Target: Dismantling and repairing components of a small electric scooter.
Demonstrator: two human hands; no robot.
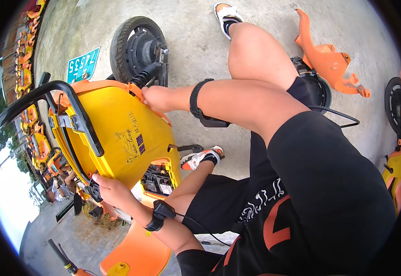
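The left hand [113, 192] is clamped on the rim of a smooth, bulging yellow plastic shell [127, 129], thumb on top. The right hand [158, 99] curls against the shell's orange trim [166, 120], fingertips hidden; I cannot tell whether it grips. The shell sits between both hands, a bent black rail [67, 86] jutting from its left edge. Farther, past a coiled spring [144, 74], stands a treaded rubber wheel [138, 48]. Rough concrete [186, 37] gives open room between wheel and shoe [228, 14]; yellow-orange scooters [24, 78] line the far edge.
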